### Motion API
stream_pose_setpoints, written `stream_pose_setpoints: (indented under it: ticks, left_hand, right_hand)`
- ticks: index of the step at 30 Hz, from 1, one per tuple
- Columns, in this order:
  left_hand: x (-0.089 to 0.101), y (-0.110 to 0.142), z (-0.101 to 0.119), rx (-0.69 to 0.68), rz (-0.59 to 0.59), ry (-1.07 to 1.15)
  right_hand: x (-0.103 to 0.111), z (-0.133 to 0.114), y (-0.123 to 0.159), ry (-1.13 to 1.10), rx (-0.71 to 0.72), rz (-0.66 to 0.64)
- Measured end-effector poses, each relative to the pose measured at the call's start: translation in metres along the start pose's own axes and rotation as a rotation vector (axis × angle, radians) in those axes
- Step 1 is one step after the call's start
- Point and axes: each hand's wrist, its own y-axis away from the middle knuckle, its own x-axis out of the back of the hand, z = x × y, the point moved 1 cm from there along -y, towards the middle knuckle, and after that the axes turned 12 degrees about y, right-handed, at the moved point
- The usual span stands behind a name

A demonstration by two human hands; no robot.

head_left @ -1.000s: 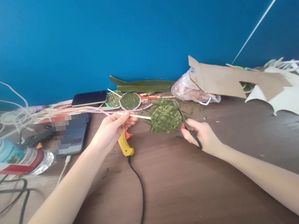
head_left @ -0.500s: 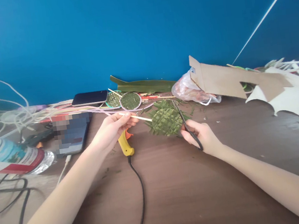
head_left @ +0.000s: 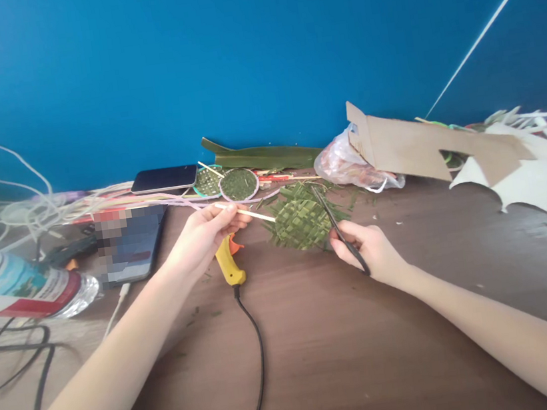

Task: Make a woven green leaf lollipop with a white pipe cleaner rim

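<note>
My left hand [head_left: 217, 228] pinches a thin pale stick [head_left: 256, 215]. At the stick's right end is a round mat woven from green leaf strips [head_left: 301, 218], with uneven strip ends poking out around its edge. My right hand [head_left: 367, 251] is closed round the handles of dark scissors [head_left: 338, 231]. Their blades lie along the mat's right edge and look nearly closed; whether leaf is between them I cannot tell. Just below my left hand a yellow glue gun [head_left: 229, 264] with an orange trigger lies on the table.
Behind are two finished-looking woven discs, one a rimmed disc [head_left: 239, 184], and a long green leaf [head_left: 267, 157]. Phones [head_left: 164, 179], cables and a tilted plastic bottle [head_left: 22, 285] lie left. Rightward are a plastic bag [head_left: 343, 162], cardboard [head_left: 411, 143] and cut white sheet [head_left: 526, 175]. The glue gun's cord [head_left: 261, 354] crosses the front.
The woven mat and stick have shifted slightly left with my left hand. The scissors' blade tips have moved a little left, while my right hand stays nearly in place.
</note>
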Motion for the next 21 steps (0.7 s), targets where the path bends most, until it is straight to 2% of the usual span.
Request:
stream_pose_setpoints:
  ticks: [8,21]
  left_hand:
    - [0.0001,-0.0011,-0.0007,-0.012,-0.023,0.072]
    - [-0.0004,0.0005,-0.0006,-0.033,-0.025,0.036]
  right_hand:
    - [-0.0015,0.0007,0.0010,-0.082,-0.038,-0.050]
    - [-0.0019,-0.0001,0.0021,-0.112,-0.027,-0.092]
